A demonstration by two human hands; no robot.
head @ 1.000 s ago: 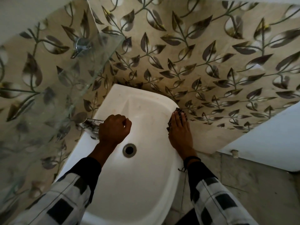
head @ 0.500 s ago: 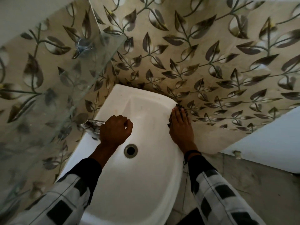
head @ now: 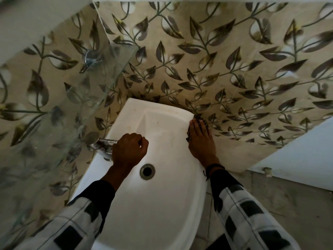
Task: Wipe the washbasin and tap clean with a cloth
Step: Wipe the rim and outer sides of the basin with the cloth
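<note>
A white washbasin (head: 158, 204) fills the middle, its drain (head: 147, 171) near the centre. A chrome tap (head: 103, 143) sticks out from the left wall over the basin's left rim. My left hand (head: 128, 150) is curled round the tap's spout end and hides it. My right hand (head: 201, 139) lies flat, fingers straight, pressing a dark cloth (head: 200, 118) against the basin's right rim near the far corner. Only the cloth's edges show around my fingers.
Leaf-patterned tiles cover the walls (head: 216, 69) behind and beside the basin. A glass shelf (head: 86, 83) juts out above the tap on the left. A white door or panel (head: 297, 159) stands at the right, with grey floor tiles (head: 288, 204) below.
My right hand has slid the cloth a little farther along the right rim toward the back corner. My left hand stays on the tap.
</note>
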